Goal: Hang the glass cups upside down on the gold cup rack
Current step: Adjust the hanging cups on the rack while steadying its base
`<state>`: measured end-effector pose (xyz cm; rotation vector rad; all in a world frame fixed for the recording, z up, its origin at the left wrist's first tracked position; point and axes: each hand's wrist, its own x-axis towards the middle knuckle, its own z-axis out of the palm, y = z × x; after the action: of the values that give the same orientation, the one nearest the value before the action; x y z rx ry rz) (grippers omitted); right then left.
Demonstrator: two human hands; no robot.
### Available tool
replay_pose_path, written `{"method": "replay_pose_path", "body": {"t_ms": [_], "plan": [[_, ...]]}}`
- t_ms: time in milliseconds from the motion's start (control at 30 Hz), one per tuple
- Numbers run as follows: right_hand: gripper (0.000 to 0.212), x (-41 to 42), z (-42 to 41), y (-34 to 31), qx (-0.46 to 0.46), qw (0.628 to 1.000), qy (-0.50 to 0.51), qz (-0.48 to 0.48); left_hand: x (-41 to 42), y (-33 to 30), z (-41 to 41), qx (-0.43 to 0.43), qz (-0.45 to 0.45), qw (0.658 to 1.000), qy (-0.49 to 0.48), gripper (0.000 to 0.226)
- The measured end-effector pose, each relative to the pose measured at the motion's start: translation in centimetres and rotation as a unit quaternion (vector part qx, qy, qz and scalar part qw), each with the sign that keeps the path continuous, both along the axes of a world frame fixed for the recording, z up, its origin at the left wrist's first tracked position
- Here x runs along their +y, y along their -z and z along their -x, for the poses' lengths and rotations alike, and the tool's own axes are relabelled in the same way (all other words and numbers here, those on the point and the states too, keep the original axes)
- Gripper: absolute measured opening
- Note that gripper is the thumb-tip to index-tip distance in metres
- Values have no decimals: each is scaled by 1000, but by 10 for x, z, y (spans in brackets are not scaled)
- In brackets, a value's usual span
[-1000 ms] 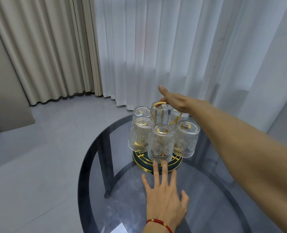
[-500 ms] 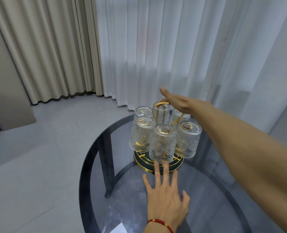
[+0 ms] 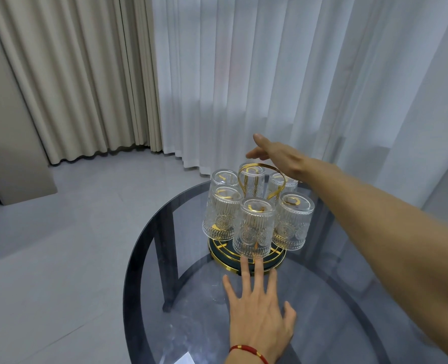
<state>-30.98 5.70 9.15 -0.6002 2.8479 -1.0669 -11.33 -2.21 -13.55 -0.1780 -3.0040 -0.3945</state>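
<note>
The gold cup rack point(image 3: 247, 264) stands on a round dark glass table point(image 3: 149, 245), its dark base ringed in gold and a gold loop handle point(image 3: 261, 168) on top. Several ribbed glass cups point(image 3: 254, 227) hang upside down around it. My right hand point(image 3: 278, 156) hovers just above and behind the loop handle, fingers spread, holding nothing. Flat on the table lies my left hand point(image 3: 257, 316), fingers apart, its middle fingertips touching the rack's front base. A red cord bracelet circles that wrist.
White sheer curtains point(image 3: 283, 74) hang close behind the table, beige drapes point(image 3: 81, 74) to the left. Grey tiled floor point(image 3: 60, 245) lies left of the table. A white paper corner point(image 3: 183, 359) shows at the table's near edge.
My right hand has let go of the loop handle and lifted slightly above it, fingers opening. The left hand stays flat at the rack's base.
</note>
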Motion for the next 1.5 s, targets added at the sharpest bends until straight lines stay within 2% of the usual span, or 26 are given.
{"method": "replay_pose_path", "body": {"t_ms": [133,233,333,433,800,1133,1267,1500], "plan": [[77,-18,-17,-8,91,994,-39,43,0,1,1,-3,3,1000,0,78],[68,-34,-32,-11,137,982,-94,-86,2,1,1,6,-9,1000,-2,77],[70,-43,-38,-9,111,961,-112,-226,2,1,1,11,-12,1000,-1,78],[72,-46,-38,-9,92,950,-98,-280,2,1,0,25,-20,999,0,77],[83,-50,-13,-12,-19,974,-54,-217,1,1,0,18,-21,1000,3,75],[94,-67,-8,-10,1,963,-52,-263,1,0,-1,20,-32,999,5,76],[98,-69,-9,-11,12,963,-49,-264,2,1,-2,48,-43,998,-2,76],[77,-69,-13,-9,43,968,-58,-241,1,1,-2,68,-38,997,-4,74]]}}
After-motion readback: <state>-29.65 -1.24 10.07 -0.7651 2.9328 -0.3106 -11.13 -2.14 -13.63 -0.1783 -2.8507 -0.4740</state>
